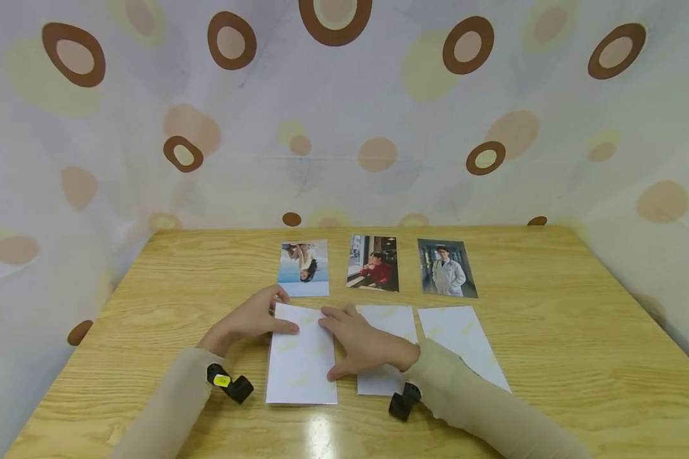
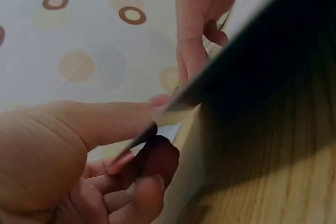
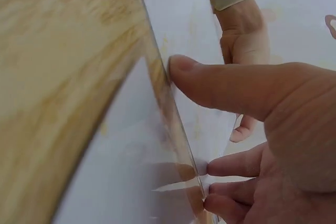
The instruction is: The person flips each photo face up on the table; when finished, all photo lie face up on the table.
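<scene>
A white-backed photo print (image 1: 303,366) is tilted up off the wooden table, its dark underside (image 2: 257,61) showing in the left wrist view. My left hand (image 1: 258,315) pinches its left edge, with the thumb (image 2: 113,121) on the white back and curled fingers underneath. From the other side my right hand (image 1: 362,341) touches the print. In the right wrist view, the right thumb (image 3: 215,82) lies at the long edge and the fingertips (image 3: 215,203) meet that same edge farther along.
Two more white-backed prints lie to the right, one (image 1: 387,319) partly under my right hand and another (image 1: 465,338) beside my right forearm. Behind them are three face-up photos: an upside-down person (image 1: 304,268), a person in red (image 1: 373,264) and a doctor (image 1: 448,268). A patterned curtain (image 1: 344,115) borders the table.
</scene>
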A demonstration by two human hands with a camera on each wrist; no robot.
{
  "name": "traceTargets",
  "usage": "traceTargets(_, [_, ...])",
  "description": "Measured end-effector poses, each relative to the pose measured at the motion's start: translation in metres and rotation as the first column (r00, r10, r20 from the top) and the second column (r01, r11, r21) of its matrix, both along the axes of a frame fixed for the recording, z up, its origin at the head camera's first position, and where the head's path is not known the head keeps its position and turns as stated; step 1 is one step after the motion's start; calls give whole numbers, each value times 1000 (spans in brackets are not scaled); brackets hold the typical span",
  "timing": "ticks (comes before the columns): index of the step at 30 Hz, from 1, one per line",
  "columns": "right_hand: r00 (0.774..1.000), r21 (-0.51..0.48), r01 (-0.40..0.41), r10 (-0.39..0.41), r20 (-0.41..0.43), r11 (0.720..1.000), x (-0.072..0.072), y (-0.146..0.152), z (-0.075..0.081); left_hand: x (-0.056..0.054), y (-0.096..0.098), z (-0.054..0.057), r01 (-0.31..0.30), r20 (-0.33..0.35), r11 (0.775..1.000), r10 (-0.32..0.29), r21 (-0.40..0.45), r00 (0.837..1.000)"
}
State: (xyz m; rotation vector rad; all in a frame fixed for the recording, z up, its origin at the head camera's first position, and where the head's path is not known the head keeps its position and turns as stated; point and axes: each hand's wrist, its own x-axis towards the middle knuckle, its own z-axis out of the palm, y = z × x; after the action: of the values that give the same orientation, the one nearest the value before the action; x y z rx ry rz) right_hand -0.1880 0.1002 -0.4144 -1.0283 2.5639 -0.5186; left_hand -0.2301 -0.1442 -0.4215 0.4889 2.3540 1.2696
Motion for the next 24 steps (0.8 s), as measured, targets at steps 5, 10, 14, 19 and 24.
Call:
traceTargets(5, [995,-125,-16,28,91,992,-2,2,-2,2,-2,9,-50,157,969,11,244,988])
traceTargets(10, [967,-359,16,77,244,933,-7,0,-6,7,5,17,40,173,903,-125,429,977])
traceTargets(14, [852,-494,157,136,505,855,-10,-1,-7,11,12,18,188,75,895,-238,405,968])
traceTargets(19, [606,-553,432,226,763,712,-13,2,-8,16,16,15,272,-73,934,-262,231,962])
traceTargets(24, [613,-548,455,200,765,701,-18,6,-12,21,19,12,329,-208,940,-305,91,929])
